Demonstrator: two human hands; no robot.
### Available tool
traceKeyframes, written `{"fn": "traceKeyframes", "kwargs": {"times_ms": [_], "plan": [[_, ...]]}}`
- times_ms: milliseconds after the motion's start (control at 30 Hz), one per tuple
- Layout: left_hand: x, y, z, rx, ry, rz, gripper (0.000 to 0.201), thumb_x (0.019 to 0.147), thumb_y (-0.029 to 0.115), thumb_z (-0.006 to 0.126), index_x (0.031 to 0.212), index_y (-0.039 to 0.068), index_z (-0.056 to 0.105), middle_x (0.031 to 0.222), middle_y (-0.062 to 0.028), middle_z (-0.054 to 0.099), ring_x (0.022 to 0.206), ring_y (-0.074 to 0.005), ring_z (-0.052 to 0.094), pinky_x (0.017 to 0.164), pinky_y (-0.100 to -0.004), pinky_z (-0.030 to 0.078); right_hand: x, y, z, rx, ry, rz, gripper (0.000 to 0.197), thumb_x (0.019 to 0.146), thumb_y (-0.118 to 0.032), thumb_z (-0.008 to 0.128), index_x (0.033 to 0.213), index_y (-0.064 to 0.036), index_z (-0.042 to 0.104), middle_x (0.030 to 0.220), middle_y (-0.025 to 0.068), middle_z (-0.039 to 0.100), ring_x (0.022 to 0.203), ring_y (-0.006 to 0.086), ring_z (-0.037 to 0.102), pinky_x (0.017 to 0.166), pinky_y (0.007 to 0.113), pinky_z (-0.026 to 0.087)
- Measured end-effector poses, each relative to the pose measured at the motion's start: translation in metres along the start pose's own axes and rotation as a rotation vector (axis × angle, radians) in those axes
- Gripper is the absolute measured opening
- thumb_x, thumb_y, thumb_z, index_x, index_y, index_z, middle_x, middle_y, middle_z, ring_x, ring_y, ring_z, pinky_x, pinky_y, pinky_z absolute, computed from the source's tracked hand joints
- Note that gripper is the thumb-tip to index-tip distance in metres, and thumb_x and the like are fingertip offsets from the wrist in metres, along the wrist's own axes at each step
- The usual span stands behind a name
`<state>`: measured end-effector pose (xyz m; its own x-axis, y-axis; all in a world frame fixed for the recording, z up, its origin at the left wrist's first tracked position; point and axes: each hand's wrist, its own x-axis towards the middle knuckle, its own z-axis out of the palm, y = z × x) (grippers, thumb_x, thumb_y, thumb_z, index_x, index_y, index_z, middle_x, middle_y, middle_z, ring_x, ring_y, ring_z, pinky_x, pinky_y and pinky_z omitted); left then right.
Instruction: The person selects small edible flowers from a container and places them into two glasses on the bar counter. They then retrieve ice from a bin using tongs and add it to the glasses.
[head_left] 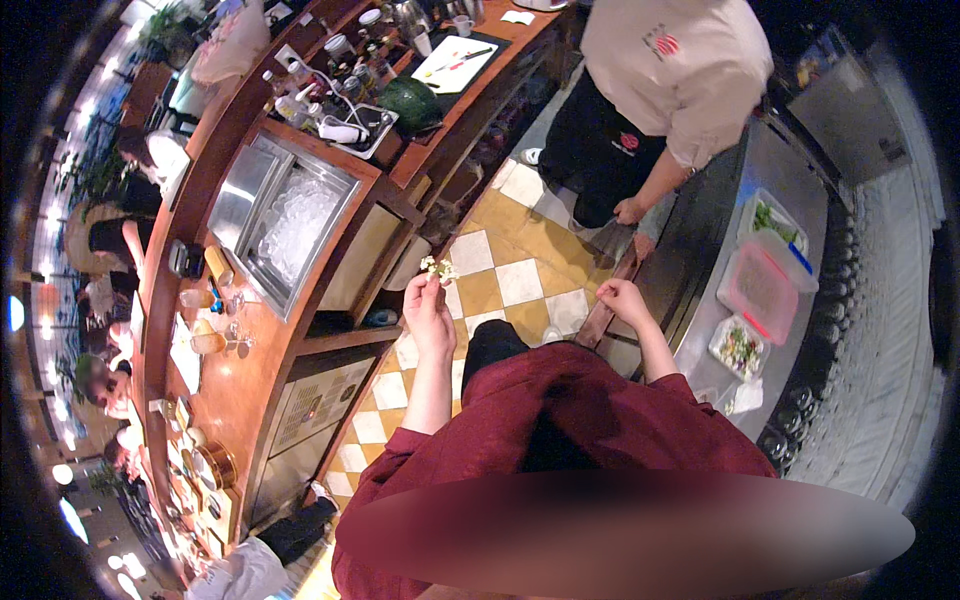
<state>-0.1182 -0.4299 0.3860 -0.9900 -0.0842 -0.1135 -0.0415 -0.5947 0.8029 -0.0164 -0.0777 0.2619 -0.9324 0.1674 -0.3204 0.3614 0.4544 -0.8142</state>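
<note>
In front of me my left hand (430,308) is raised and closed. Its fingertips pinch a small sprig of white flowers (438,267) that stands up above them. My right hand (624,303) hovers further right, near the edge of the right-hand counter, with fingers curled together. Whether anything is between those fingers is too small to make out. On the steel counter to the right lies a clear container of small white flowers and greens (739,348). Beside it is a reddish translucent container or lid (762,285), and farther off a box of green leaves (772,226).
A co-worker in a beige shirt (680,70) stands ahead, a hand by the right counter. On the left wooden bar are a steel ice bin (300,225), drinks in stemmed glasses (207,338), a watermelon (408,106) and a cutting board with a knife (455,64). Glasses line the far right.
</note>
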Motion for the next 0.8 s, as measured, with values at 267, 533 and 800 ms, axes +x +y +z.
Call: {"fn": "traceKeyframes", "kwargs": {"times_ms": [267, 533, 800], "plan": [[0.112, 0.027, -0.043, 0.047, 0.27, 0.167, 0.005, 0.092, 0.005, 0.056, 0.097, 0.003, 0.057, 0.089, -0.0051, 0.062, 0.083, -0.0138, 0.06, 0.077, -0.0245, 0.048, 0.128, -0.037, 0.032, 0.259, -0.321, 0.134, 0.005, 0.086, -0.007, 0.061, 0.089, -0.0034, 0.063, 0.07, 0.0043, 0.064, 0.055, 0.011, 0.058, 0.05, 0.024, 0.048], [0.283, 0.072, -0.106, 0.1, 0.325, 0.165, 0.006, 0.094, 0.01, 0.056, 0.098, 0.005, 0.058, 0.089, -0.0027, 0.061, 0.082, -0.0103, 0.057, 0.071, -0.0215, 0.044, 0.329, -0.177, 0.137, 0.235, -0.277, -0.03, 0.011, 0.087, -0.013, 0.061, 0.086, -0.0025, 0.063, 0.068, 0.0028, 0.061, 0.056, 0.0086, 0.053, 0.051, 0.023, 0.041], [0.391, 0.083, -0.164, 0.063, 0.426, 0.024, 0.005, 0.093, 0.009, 0.058, 0.095, 0.005, 0.056, 0.089, -0.0045, 0.061, 0.08, -0.01, 0.057, 0.07, -0.0221, 0.045, 0.497, -0.331, 0.216, 0.677, -0.183, 0.096, 0.015, 0.098, -0.019, 0.048, 0.093, -0.0052, 0.048, 0.086, 0.0073, 0.059, 0.07, 0.0152, 0.06, 0.064, 0.029, 0.052]]}}
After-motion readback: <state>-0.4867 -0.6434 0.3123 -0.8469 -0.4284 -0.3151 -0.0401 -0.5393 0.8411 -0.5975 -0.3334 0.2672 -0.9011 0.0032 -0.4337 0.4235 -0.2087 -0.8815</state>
